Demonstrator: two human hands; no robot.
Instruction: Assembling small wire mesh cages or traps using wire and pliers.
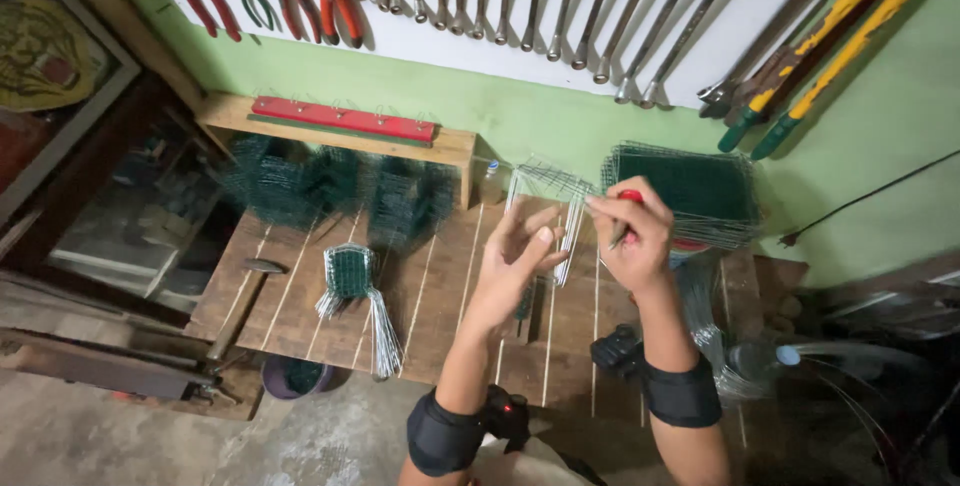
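Left hand (518, 251) raised above workbench (300, 296) centre, fingers spread open, fingertips touching wire mesh piece (548, 208). Right hand (632, 236) closing around red-handled tool (628, 208), tip pointing at mesh piece's right edge. Stack of green mesh panels (690, 191) lying at bench's back right corner. Hammer (245, 296) resting along left edge. Bent mesh piece (352, 286) lying left of centre.
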